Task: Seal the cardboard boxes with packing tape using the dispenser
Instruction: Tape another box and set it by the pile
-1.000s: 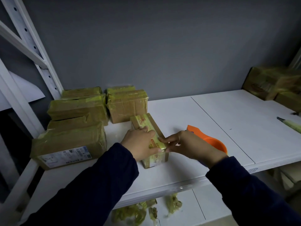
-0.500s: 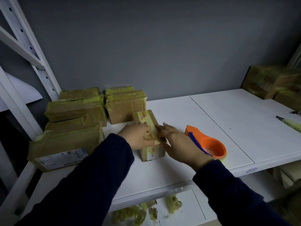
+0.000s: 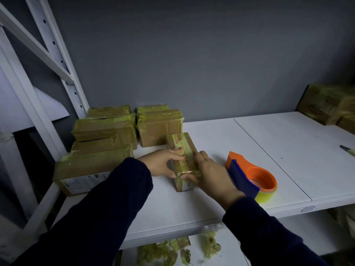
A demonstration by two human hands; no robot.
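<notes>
Reaches in from the near side with both dark-sleeved arms, wrists converging. Grips the small box [image 3: 181, 143] with the left hand [image 3: 162, 162], fingers over its top, thumb on its left face. Clasps its right side with the right hand [image 3: 208, 174], fingers pointing far, thumb pressing the near top edge.

Left sleeve [image 3: 99, 208], lower left of frame: long, dark navy, plain cloth, ending at the wrist. Right sleeve [image 3: 269, 233], lower right: the same. Left hand [image 3: 163, 163] and right hand [image 3: 213, 177] bare.
</notes>
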